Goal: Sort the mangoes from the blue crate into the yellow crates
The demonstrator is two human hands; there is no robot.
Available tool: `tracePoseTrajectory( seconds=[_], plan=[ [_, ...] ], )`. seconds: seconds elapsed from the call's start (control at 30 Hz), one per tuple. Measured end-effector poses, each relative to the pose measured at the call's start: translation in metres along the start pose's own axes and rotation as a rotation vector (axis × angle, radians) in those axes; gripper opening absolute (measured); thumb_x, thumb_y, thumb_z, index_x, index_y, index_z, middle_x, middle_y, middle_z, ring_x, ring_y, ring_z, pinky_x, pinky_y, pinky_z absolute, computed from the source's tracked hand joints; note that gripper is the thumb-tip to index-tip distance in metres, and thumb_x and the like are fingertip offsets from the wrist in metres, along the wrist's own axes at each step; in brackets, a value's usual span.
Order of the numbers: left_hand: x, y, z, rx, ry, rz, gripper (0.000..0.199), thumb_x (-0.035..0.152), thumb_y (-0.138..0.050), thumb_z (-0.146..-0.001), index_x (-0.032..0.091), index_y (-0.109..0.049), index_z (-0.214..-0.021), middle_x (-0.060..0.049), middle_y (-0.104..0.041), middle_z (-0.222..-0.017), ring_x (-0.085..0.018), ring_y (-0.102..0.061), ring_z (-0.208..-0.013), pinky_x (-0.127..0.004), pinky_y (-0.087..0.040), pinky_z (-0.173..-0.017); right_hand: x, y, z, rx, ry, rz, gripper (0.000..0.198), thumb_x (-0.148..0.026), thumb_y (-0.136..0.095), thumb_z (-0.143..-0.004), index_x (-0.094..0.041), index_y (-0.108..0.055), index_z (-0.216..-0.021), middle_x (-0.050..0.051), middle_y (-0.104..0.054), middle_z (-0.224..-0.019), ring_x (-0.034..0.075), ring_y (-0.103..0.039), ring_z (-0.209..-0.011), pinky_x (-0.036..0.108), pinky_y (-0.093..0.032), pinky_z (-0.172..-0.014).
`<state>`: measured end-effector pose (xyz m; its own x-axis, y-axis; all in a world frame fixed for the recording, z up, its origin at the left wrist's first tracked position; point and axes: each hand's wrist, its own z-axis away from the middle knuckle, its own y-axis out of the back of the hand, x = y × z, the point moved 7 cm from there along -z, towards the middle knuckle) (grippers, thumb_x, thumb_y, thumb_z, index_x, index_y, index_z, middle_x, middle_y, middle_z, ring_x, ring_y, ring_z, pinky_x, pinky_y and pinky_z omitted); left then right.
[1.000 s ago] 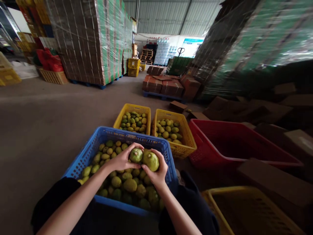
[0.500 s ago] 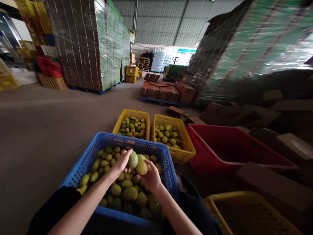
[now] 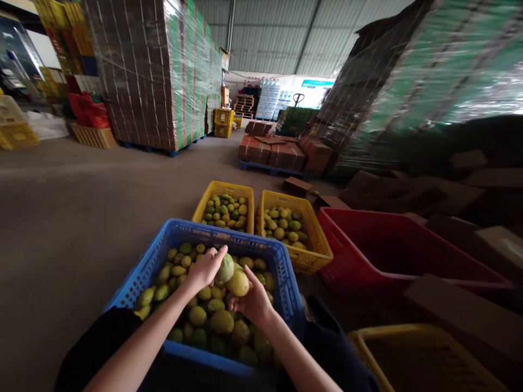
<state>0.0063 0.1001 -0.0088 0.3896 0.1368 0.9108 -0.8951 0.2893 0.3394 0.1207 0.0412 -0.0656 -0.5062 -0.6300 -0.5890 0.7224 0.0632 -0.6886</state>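
Note:
Over the blue crate, my left hand is closed around a green lemon, its thumb along the top. My right hand grips a yellow lemon from the right, fingers curled below it. The two fruits are side by side and look to be touching. Beneath my hands the crate holds many loose yellow-green lemons; my forearms hide part of them.
Two yellow crates of similar fruit stand beyond the blue one. To the right are a red bin, flattened cardboard and another yellow crate. Wrapped pallet stacks rise behind, and boxes sit on a blue pallet.
The whole view has shifted slightly, with the scene sliding right. The yellow lemon has turned in my right hand, showing a rounder end. Both hands keep their fruits.

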Motion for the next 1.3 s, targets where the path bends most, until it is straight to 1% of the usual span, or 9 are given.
tracePoseTrajectory(
  seconds=[0.1, 0.23, 0.37, 0.47, 0.57, 0.77, 1.13, 1.2, 1.3],
  plan=[
    [0.010, -0.008, 0.005, -0.052, 0.058, 0.230, 0.052, 0.069, -0.047, -0.078, 0.020, -0.047, -0.095, 0.001, -0.060, -0.062, -0.017, -0.056, -0.043, -0.030, -0.045, -0.045, -0.028, 0.002, 0.008, 0.051, 0.203, 0.064, 0.041, -0.047, -0.068, -0.074, -0.013, -0.063, -0.095, 0.007, -0.071, -0.074, 0.017, -0.067, -0.056, 0.026, -0.052, -0.052],
    [0.049, 0.014, 0.015, 0.035, -0.311, 0.438, 0.060, 0.052, -0.075, -0.064, 0.022, -0.044, -0.104, -0.004, -0.062, -0.105, -0.016, -0.066, -0.080, -0.027, -0.054, -0.068, -0.080, 0.010, 0.035, 0.249, 0.620, 0.255, 0.055, -0.036, -0.083, -0.058, -0.020, -0.059, -0.105, 0.005, -0.070, -0.095, 0.021, -0.067, -0.081, 0.035, -0.055, -0.073],
    [0.065, 0.031, 0.028, 0.086, -0.525, 0.287, 0.062, 0.042, -0.080, -0.063, 0.023, -0.047, -0.112, -0.007, -0.055, -0.122, -0.019, -0.062, -0.101, -0.032, -0.051, -0.089, -0.108, 0.009, 0.068, 0.475, 1.026, 0.538, 0.081, -0.025, -0.088, -0.050, -0.026, -0.050, -0.121, 0.006, -0.058, -0.125, 0.026, -0.056, -0.112, 0.041, -0.049, -0.095],
    [0.072, 0.029, 0.038, 0.133, -0.687, 0.083, 0.057, 0.039, -0.079, -0.067, 0.023, -0.052, -0.115, -0.010, -0.053, -0.126, -0.024, -0.055, -0.114, -0.036, -0.047, -0.095, -0.105, -0.001, 0.076, 0.498, 1.160, 0.716, 0.077, -0.025, -0.086, -0.053, -0.025, -0.050, -0.121, 0.008, -0.058, -0.125, 0.028, -0.055, -0.115, 0.044, -0.046, -0.099],
    [0.075, 0.016, 0.044, 0.090, -0.777, -0.061, 0.053, 0.038, -0.079, -0.068, 0.023, -0.056, -0.113, -0.009, -0.057, -0.120, -0.025, -0.052, -0.117, -0.037, -0.044, -0.099, -0.097, -0.011, 0.080, 0.500, 1.248, 0.864, 0.066, -0.023, -0.083, -0.058, -0.026, -0.054, -0.118, 0.007, -0.062, -0.119, 0.028, -0.058, -0.112, 0.046, -0.044, -0.101],
    [0.076, 0.009, 0.044, 0.019, -0.800, -0.089, 0.054, 0.040, -0.076, -0.071, 0.023, -0.057, -0.119, -0.008, -0.061, -0.120, -0.023, -0.055, -0.116, -0.038, -0.040, -0.103, -0.093, -0.017, 0.085, 0.478, 1.304, 1.024, 0.063, -0.017, -0.079, -0.064, -0.028, -0.054, -0.120, 0.006, -0.062, -0.123, 0.028, -0.058, -0.114, 0.048, -0.043, -0.102],
    [0.070, 0.011, 0.039, -0.038, -0.653, -0.028, 0.058, 0.042, -0.076, -0.070, 0.024, -0.058, -0.122, -0.007, -0.060, -0.125, -0.023, -0.055, -0.116, -0.032, -0.045, -0.096, -0.093, -0.015, 0.076, 0.449, 1.195, 1.046, 0.067, -0.022, -0.079, -0.065, -0.027, -0.050, -0.125, 0.008, -0.061, -0.126, 0.028, -0.056, -0.117, 0.046, -0.041, -0.104],
    [0.066, 0.012, 0.036, -0.050, -0.585, 0.019, 0.057, 0.043, -0.075, -0.071, 0.023, -0.058, -0.122, -0.006, -0.063, -0.122, -0.023, -0.058, -0.112, -0.031, -0.046, -0.093, -0.093, -0.013, 0.073, 0.408, 1.147, 0.980, 0.072, -0.023, -0.081, -0.062, -0.026, -0.048, -0.126, 0.008, -0.059, -0.127, 0.028, -0.055, -0.119, 0.046, -0.042, -0.104],
    [0.058, 0.012, 0.031, -0.029, -0.466, 0.137, 0.043, 0.045, -0.066, -0.078, 0.022, -0.062, -0.114, -0.005, -0.066, -0.115, -0.022, -0.061, -0.106, -0.030, -0.047, -0.091, -0.087, -0.012, 0.062, 0.269, 0.966, 0.800, 0.081, -0.025, -0.086, -0.056, -0.027, -0.046, -0.126, 0.008, -0.055, -0.131, 0.028, -0.053, -0.120, 0.043, -0.046, -0.100]
  ],
)
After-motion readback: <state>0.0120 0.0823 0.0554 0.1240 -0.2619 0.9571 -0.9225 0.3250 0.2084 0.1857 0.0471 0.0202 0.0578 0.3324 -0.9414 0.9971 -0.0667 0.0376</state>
